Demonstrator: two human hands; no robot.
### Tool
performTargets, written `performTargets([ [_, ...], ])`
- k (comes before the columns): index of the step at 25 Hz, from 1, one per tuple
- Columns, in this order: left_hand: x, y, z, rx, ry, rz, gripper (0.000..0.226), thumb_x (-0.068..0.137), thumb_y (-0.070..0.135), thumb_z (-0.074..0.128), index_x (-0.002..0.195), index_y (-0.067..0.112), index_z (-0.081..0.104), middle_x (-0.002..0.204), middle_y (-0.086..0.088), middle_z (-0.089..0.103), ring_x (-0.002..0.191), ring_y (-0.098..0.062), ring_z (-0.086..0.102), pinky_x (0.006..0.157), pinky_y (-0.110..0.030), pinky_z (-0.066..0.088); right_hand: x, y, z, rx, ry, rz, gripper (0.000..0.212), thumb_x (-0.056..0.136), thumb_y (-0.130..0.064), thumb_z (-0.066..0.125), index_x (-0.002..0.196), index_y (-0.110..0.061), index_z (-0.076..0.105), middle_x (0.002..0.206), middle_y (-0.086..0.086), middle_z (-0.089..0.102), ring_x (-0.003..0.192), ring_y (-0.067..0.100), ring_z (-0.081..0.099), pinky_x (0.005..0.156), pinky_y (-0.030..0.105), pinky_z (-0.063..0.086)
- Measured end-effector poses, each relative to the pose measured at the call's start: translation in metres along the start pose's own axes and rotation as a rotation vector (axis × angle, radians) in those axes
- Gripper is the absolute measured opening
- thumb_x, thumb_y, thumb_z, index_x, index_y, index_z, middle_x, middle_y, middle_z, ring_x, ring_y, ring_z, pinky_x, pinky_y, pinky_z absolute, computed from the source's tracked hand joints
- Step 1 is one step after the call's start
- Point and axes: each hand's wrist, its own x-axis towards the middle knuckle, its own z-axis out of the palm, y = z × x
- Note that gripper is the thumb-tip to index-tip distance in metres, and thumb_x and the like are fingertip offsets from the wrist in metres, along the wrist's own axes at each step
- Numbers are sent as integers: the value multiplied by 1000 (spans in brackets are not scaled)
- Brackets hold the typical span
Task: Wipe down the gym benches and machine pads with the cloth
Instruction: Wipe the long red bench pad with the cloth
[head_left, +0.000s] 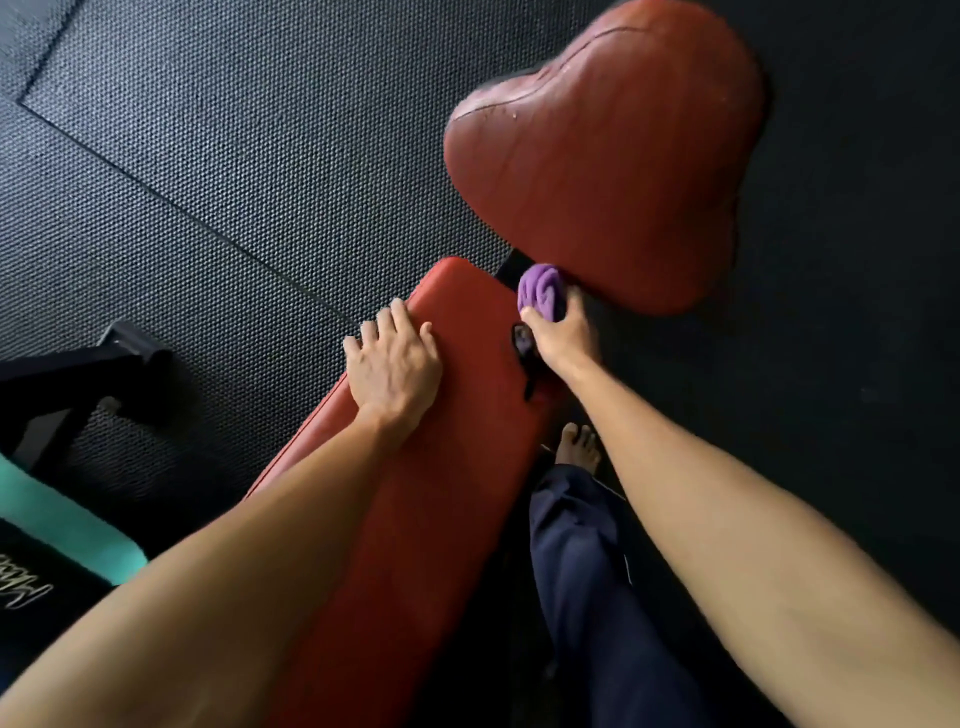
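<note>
Left hand: the left hand (392, 358) is lying flat on the far part of the long pad (457, 467), close to its left edge. Its fingers are reaching straight and slightly spread toward the far end, and it is holding nothing.
Right hand: the right hand (558, 332) is gripping the cloth (540, 288), with the thumb lying along the cloth's left side and the fingers curling round its right side.
Cloth: purple and bunched into a ball, it is sitting at the far right corner of the long pad and pressing against the near edge of the seat pad (602, 156).
Long pad: red and narrow, it is running from the near middle toward the far right, with the left forearm lying over its near part.
Seat pad: red-brown, it is widening toward the far end, and its far left edge is showing creases and pale flecks.
Bar: a black bar (511, 265) is showing in the gap between the two pads, just left of the cloth.
Strap: a black strap (522, 353) is hanging at the long pad's right edge, beside the right wrist.
Foot: a bare foot (576, 447) is standing on the floor just right of the long pad, below a dark blue trouser leg (582, 561).
Floor: dark textured floor mats (208, 156) are lying under everything.
Left side: a black frame (78, 374) is standing at the left, and a teal mat (62, 519) is lying nearer.
</note>
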Motion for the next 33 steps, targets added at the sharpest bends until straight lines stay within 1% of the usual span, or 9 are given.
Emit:
performTargets([
  [3,-12,-4,0,32,38,108,62,101,39,35,151,3,34,153,-17,43,136,-34,44,112,-50,31,-46,7,22,-119,162,-171,68,82,-47,65,143,-21,53,135,18,55,124,40,53,101,52,46],
  [5,-24,-6,-1,41,48,199,60,100,36,40,151,3,36,156,-20,37,142,-36,36,118,-51,25,-89,23,29,-80,216,-198,70,80,-45,69,143,-19,53,134,18,53,121,41,55,97,52,50],
  [9,-48,-1,5,81,35,364,60,97,33,42,151,7,41,159,-17,35,150,-32,27,123,-52,18,-152,31,37,29,286,38,83,76,-42,81,145,-13,47,140,19,46,120,40,55,98,45,45],
  [14,-56,6,8,125,28,339,65,100,41,33,157,9,30,164,-15,24,154,-29,14,126,-49,8,-83,18,33,105,392,172,78,83,-41,76,147,-9,43,145,22,37,118,44,55,98,46,44],
  [18,-57,8,8,135,2,330,66,101,43,32,159,12,23,167,-11,16,155,-27,6,126,-49,0,-30,23,19,114,323,271,79,88,-43,70,152,-11,36,151,22,33,122,45,54,96,43,45],
  [24,-57,10,6,135,17,327,67,98,42,36,156,9,33,164,-15,25,153,-31,16,124,-53,11,-153,32,37,37,365,116,82,83,-43,79,147,-5,45,139,26,48,118,43,55,95,43,43],
  [27,-56,9,7,132,21,329,67,97,41,36,155,8,33,163,-16,27,153,-32,18,124,-53,13,-147,29,38,39,380,76,75,85,-40,80,143,-4,49,135,27,51,115,44,58,94,41,40],
  [30,-56,10,6,153,24,326,66,99,42,37,157,9,30,165,-14,24,154,-30,14,124,-52,10,-87,12,21,111,353,280,72,91,-42,72,148,-9,44,144,22,44,118,43,57,91,43,40],
  [33,-58,10,6,159,-5,314,66,101,43,34,159,12,25,166,-11,19,155,-28,8,125,-50,4,-33,8,5,174,267,437,72,95,-46,63,154,-16,34,148,17,39,128,40,51,97,40,43],
])
